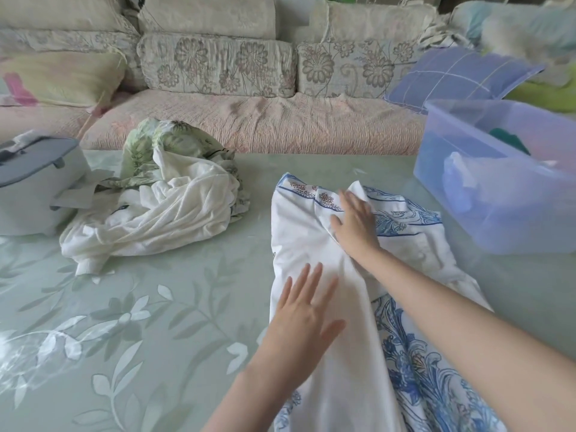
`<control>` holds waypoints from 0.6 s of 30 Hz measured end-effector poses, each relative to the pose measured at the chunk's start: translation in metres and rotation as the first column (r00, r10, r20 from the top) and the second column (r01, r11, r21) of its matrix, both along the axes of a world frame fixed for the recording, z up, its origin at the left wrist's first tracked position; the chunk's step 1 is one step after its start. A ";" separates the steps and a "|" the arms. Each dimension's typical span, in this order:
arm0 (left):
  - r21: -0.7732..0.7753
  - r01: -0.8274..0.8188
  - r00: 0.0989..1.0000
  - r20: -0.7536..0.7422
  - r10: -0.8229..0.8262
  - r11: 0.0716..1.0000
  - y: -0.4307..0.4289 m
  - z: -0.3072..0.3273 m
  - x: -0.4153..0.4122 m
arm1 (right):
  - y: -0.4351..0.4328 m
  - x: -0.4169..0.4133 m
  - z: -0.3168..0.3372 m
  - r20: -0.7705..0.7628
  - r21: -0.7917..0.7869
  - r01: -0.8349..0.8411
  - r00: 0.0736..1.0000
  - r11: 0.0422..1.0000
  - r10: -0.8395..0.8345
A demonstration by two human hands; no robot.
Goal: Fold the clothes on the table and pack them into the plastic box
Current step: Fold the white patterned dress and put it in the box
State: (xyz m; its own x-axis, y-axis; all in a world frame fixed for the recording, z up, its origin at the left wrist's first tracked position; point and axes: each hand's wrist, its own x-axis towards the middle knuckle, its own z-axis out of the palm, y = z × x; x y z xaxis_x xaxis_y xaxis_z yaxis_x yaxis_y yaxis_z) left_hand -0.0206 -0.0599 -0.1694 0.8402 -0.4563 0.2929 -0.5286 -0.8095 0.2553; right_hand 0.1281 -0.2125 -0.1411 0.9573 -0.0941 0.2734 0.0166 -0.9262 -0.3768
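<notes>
A white garment with blue floral print (314, 244) lies spread on the table (140, 322), one part folded over so its plain white side faces up. My left hand (304, 310) rests flat on the white fold, fingers spread. My right hand (355, 224) lies flat further up, where a white flap meets the printed part. A crumpled white knit top (162, 219) and a green leaf-print garment (162, 141) sit in a heap at the left. The translucent blue plastic box (498, 210) stands at the right with some clothes inside.
A grey lidded container (34, 179) stands at the table's left edge. Behind the table runs a floral sofa (249, 120) with cushions and a blue checked pillow (455, 76). The tabletop has a pale green leaf pattern.
</notes>
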 end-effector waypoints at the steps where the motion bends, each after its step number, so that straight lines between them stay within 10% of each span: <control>1: 0.053 -0.027 1.000 -0.006 0.027 0.998 0.002 -0.004 0.004 | 0.005 0.001 0.000 -0.036 -0.014 -0.109 0.993 0.994 0.109; 7: 0.252 -0.095 0.987 -0.099 0.123 0.963 0.010 -0.017 0.004 | 0.015 0.009 -0.026 -0.442 -0.077 -0.312 0.862 0.947 0.248; 18: 0.214 -0.172 0.978 -0.079 0.193 0.961 0.007 -0.008 0.011 | 0.040 0.020 -0.011 -0.373 -0.065 -0.391 0.863 0.918 0.341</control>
State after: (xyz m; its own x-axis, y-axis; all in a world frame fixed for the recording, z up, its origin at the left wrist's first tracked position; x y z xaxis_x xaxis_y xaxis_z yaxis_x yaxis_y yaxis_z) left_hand -0.0096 -0.0526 -0.1770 0.9347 -0.3343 0.1207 -0.3478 -0.9302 0.1169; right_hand 0.1480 -0.1723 -0.1525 0.9504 0.2951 -0.0980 0.2554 -0.9208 -0.2948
